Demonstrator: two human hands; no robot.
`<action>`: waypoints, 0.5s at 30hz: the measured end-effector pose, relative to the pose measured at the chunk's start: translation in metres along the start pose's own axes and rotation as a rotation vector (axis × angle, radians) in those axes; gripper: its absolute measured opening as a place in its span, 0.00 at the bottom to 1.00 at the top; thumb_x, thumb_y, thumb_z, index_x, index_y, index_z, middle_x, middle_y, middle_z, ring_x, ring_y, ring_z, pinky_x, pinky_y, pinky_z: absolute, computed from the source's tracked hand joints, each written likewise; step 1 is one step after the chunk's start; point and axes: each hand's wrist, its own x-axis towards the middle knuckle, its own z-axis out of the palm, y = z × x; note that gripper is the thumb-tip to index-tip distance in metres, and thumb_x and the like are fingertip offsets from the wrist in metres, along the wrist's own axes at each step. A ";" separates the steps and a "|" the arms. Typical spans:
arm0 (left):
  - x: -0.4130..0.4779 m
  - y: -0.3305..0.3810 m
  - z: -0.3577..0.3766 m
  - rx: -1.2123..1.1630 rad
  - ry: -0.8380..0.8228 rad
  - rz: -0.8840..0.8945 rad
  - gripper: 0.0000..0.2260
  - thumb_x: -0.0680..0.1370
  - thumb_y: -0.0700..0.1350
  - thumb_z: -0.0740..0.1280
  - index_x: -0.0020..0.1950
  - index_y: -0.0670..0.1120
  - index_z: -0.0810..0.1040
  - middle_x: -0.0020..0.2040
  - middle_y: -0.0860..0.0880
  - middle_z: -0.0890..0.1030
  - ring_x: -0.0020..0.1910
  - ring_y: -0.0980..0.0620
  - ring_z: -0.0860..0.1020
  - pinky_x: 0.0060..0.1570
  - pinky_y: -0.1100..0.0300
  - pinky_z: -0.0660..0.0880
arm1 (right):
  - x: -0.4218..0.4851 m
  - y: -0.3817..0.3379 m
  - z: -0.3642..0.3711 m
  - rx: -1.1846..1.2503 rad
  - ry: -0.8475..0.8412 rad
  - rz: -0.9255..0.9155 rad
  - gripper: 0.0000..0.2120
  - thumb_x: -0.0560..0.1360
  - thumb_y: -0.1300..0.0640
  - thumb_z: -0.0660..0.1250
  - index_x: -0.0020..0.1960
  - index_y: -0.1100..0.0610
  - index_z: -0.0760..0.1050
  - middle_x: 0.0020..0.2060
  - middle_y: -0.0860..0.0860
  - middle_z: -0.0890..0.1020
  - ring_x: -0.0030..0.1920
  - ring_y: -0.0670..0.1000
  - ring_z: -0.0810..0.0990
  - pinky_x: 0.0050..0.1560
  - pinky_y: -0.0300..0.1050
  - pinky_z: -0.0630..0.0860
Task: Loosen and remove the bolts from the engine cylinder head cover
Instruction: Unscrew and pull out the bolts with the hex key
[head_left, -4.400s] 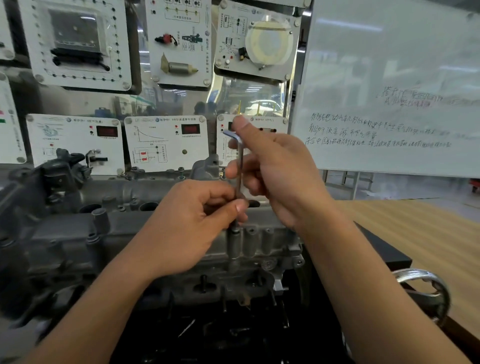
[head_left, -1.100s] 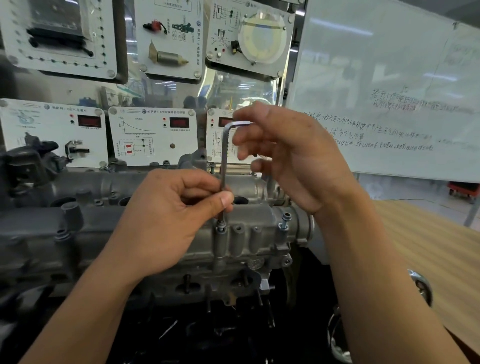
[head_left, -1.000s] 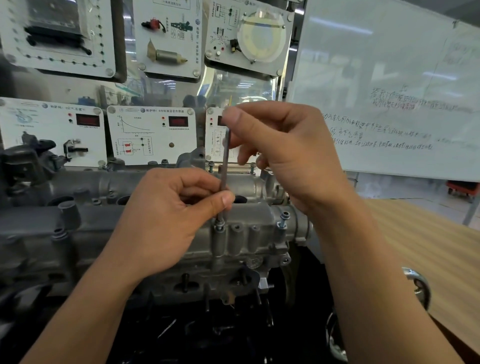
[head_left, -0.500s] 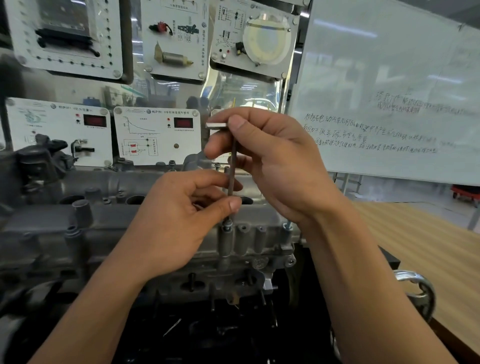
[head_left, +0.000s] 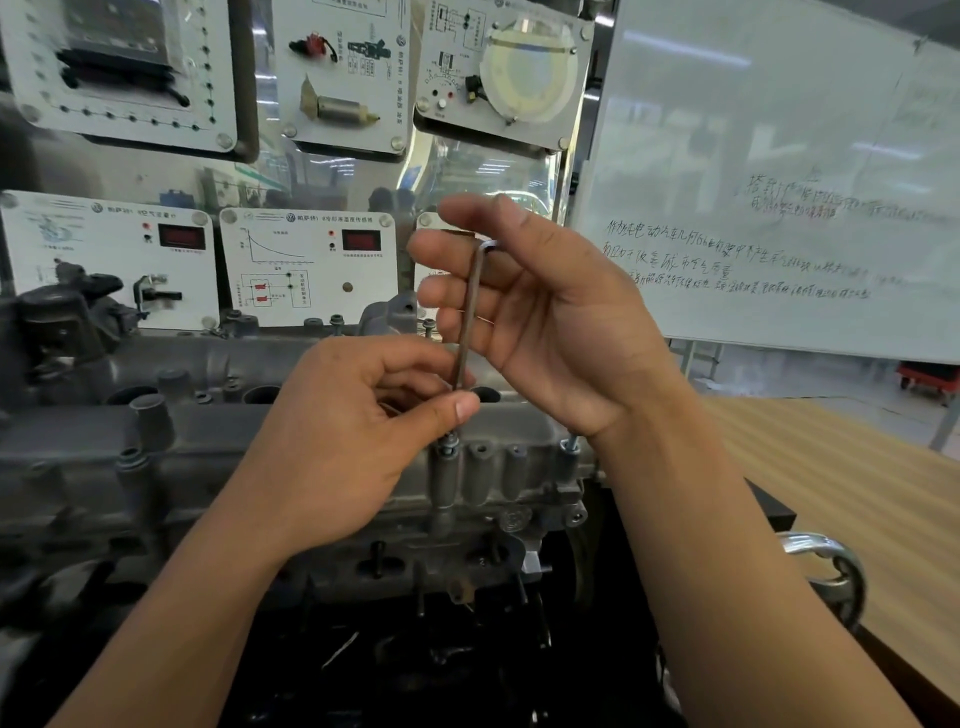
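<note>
Change: against the feed half a second back, my right hand (head_left: 545, 322) has opened off the key's top; its palm now faces me.
Right hand: fingers spread, nearly straight; the bend of the slim grey L-shaped hex key (head_left: 467, 312) lies between thumb and forefinger.
Left hand (head_left: 337, 441): thumb and fingertips pinch the key's shaft low down.
Bolt: silver threaded bolt (head_left: 449, 442) just under the left thumb, raised from the grey cast cylinder head cover (head_left: 78, 467).
Second bolt (head_left: 570, 444): raised, below the right wrist.
</note>
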 end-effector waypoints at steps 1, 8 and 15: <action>0.000 0.000 0.000 0.012 0.001 0.012 0.04 0.74 0.47 0.74 0.45 0.56 0.84 0.39 0.56 0.85 0.39 0.57 0.84 0.44 0.63 0.81 | 0.001 0.002 0.000 0.048 0.006 0.015 0.12 0.82 0.54 0.58 0.54 0.60 0.77 0.43 0.54 0.86 0.40 0.50 0.85 0.42 0.41 0.81; -0.001 0.001 0.001 0.000 0.033 0.017 0.04 0.69 0.53 0.73 0.41 0.56 0.83 0.36 0.58 0.85 0.35 0.61 0.83 0.40 0.68 0.79 | 0.010 0.018 0.008 0.293 0.159 0.106 0.11 0.81 0.51 0.59 0.52 0.58 0.74 0.27 0.47 0.80 0.21 0.42 0.73 0.22 0.32 0.67; 0.000 0.001 0.001 0.005 0.012 -0.015 0.02 0.72 0.45 0.75 0.44 0.50 0.84 0.37 0.54 0.85 0.38 0.56 0.84 0.45 0.51 0.82 | 0.008 0.017 0.021 0.040 0.274 0.011 0.14 0.82 0.50 0.63 0.43 0.56 0.79 0.22 0.47 0.69 0.20 0.44 0.63 0.22 0.36 0.60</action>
